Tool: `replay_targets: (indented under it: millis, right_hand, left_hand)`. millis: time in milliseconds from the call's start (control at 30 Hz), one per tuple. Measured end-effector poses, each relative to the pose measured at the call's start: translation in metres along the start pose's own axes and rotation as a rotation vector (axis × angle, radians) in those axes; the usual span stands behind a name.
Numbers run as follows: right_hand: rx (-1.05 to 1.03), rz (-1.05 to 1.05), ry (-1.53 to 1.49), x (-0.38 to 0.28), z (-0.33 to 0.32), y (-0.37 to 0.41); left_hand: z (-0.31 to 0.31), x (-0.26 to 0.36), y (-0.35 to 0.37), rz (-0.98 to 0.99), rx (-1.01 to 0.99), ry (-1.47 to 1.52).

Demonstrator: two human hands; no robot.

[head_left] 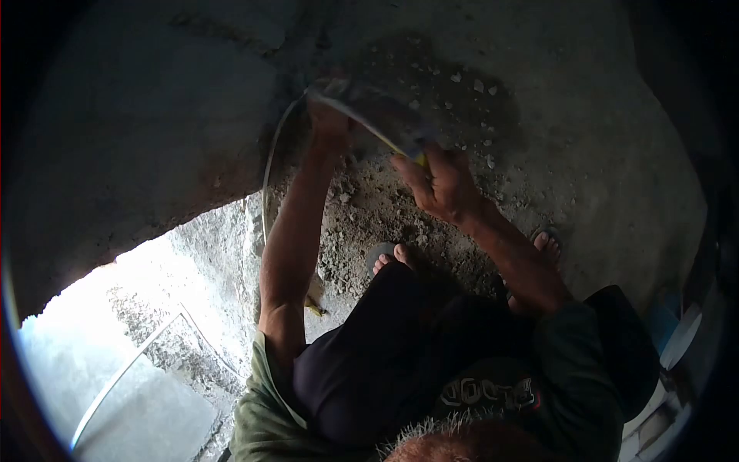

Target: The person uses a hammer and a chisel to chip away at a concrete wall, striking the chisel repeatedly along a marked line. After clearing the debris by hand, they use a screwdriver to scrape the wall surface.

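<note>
My right hand (446, 185) is closed around the yellow-edged handle end of a broad-bladed tool that looks like a handsaw (377, 115). Its blade, blurred and dark with a pale lower edge, reaches up and left across to my left hand (329, 115). That hand is closed by the wall, its fingers partly hidden by the blade and shadow. A thin white pipe (269, 162) curves up to my left hand and seems to be gripped there.
Rubble and loose soil (369, 208) cover the floor between my feet, with pale chips (477, 86) on a dark damp patch. A broken-edged slab (154, 154) stands left beside a bright opening, where a white strip (127, 377) lies. Pale items (681, 339) lie at the right edge.
</note>
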State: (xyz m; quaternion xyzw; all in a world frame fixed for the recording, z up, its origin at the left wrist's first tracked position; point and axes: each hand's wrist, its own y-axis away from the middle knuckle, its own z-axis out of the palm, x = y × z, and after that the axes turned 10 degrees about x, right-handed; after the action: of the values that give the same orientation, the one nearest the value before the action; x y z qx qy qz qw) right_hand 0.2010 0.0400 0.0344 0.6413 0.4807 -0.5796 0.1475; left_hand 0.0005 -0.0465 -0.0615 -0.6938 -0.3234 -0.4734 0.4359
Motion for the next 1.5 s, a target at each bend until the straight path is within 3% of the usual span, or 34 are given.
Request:
replay_targets:
  millis: [67,133,233,300,367,433,467,567,600,667,700,767,833,867,933,1033,1100,1133,1167,1233,1267,1333,1367,1400,1433,1467,1500]
  right_hand:
    - [0.109,-0.135,-0.058,0.014,0.01,0.003]
    - [0.214,-0.269,-0.113,0.01,0.01,0.001]
    - [0.194,-0.145,-0.12,-0.007,0.0,-0.002]
    - [0.178,0.065,-0.29,-0.012,-0.002,-0.003]
    - [0.193,0.022,-0.284,-0.019,-0.006,-0.01]
    - [0.319,-0.158,-0.24,-0.029,-0.012,-0.02]
    - [0.265,-0.088,-0.244,-0.043,-0.021,-0.023]
    - [0.405,-0.123,-0.377,-0.072,-0.023,-0.04]
    - [0.452,-0.137,-0.419,-0.076,-0.022,-0.044]
    - [0.459,-0.261,-0.864,-0.074,-0.019,-0.052]
    - [0.451,-0.259,-0.863,-0.065,-0.008,-0.051]
    - [0.458,0.002,-0.681,-0.032,0.023,-0.045]
    - [0.215,-0.01,0.099,-0.008,0.03,-0.064]
    - [0.21,-0.01,0.095,-0.007,0.025,-0.066]
    - [0.181,0.257,-0.066,-0.03,0.01,-0.08]
    - [0.288,0.129,-0.314,-0.063,0.005,-0.079]
    - [0.71,-0.068,-0.59,-0.072,0.018,-0.081]
    - [0.539,-0.155,-0.608,-0.054,0.026,-0.079]
    - [0.536,-0.165,-0.611,-0.037,0.024,-0.087]
    - [0.093,0.093,0.32,-0.026,0.018,-0.098]
    - [0.054,0.244,0.259,-0.028,0.005,-0.104]
    - [0.261,0.201,0.033,-0.052,-0.001,-0.099]
    - [0.288,0.064,-0.168,-0.064,-0.012,-0.099]
    - [0.313,-0.07,-0.376,-0.069,-0.018,-0.099]
    - [0.303,-0.057,-0.383,-0.068,-0.01,-0.098]
    - [0.434,-0.144,-0.607,-0.068,0.0,-0.101]
    - [0.449,-0.199,-0.523,-0.054,0.006,-0.1]
  left_hand:
    - [-0.001,0.047,-0.016,-0.21,0.222,0.248]
    - [-0.01,0.068,-0.032,-0.65,0.275,0.414]
    - [-0.008,0.067,-0.047,-0.593,0.296,0.583]
    - [-0.012,0.058,-0.06,-0.631,0.242,0.679]
    - [-0.016,0.05,-0.066,-0.668,0.18,0.772]
    - [-0.017,0.058,-0.072,-0.751,0.116,1.046]
    - [-0.017,0.061,-0.074,-0.752,0.126,1.047]
    - [-0.002,0.076,-0.08,-0.64,0.202,1.073]
    - [0.006,0.087,-0.082,-0.69,0.388,1.019]
    - [0.008,0.098,-0.088,-0.738,0.581,0.964]
    - [0.006,0.1,-0.091,-0.761,0.527,0.923]
    - [0.004,0.104,-0.096,-0.78,0.477,0.881]
    - [0.003,0.106,-0.101,-0.629,0.411,0.788]
    - [0.002,0.109,-0.105,-0.628,0.418,0.785]
    - [0.004,0.091,-0.119,-0.684,0.505,0.944]
    - [0.008,0.105,-0.11,-0.746,0.464,0.925]
    - [0.01,0.094,-0.116,-0.692,0.481,0.969]
    - [0.011,0.084,-0.12,-0.642,0.48,1.011]
    - [0.008,0.076,-0.125,-0.631,0.479,1.016]
    - [0.002,0.064,-0.126,-0.45,0.198,1.176]
    - [0.003,0.064,-0.126,-0.454,0.193,1.176]
    - [-0.001,0.084,-0.124,-0.497,0.269,1.111]
    - [0.0,0.094,-0.127,-0.491,0.277,1.11]
    - [0.002,0.104,-0.129,-0.615,0.39,1.052]
    - [0.003,0.103,-0.126,-0.75,0.507,0.988]
    - [0.001,0.104,-0.126,-0.746,0.516,0.986]
    - [0.001,0.104,-0.128,-0.752,0.54,1.032]
